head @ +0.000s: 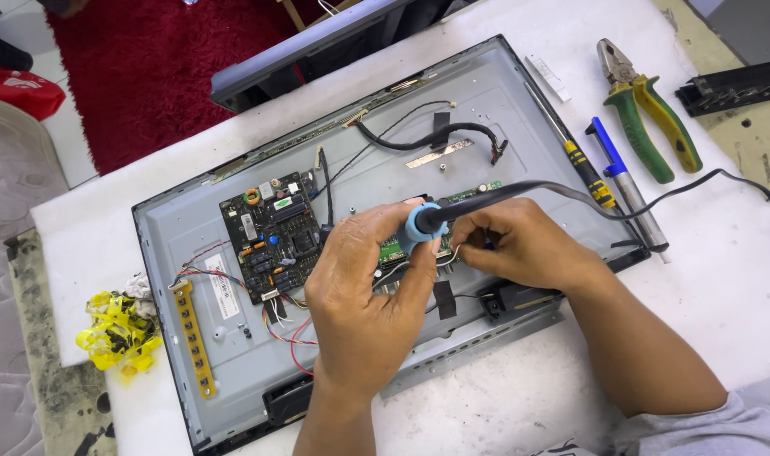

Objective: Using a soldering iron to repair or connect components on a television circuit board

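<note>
A soldering iron with a blue collar and a black cord is gripped in the left hand, the fingers closed around its handle, and is held over the green circuit board near the middle of the opened television back panel. A thin piece of wire is pinched between the fingertips of the right hand, just beside the iron's tip; the tip itself is hidden by the hands. To the left, a larger dark circuit board is mounted on the grey panel, with coloured wires running from it and a yellow strip lying near the panel's left edge. On the white table, to the right of the panel, a yellow-and-black screwdriver, a blue-handled tool and green-and-yellow pliers are laid out. A tangle of yellow material is seen at the table's left edge.
</note>
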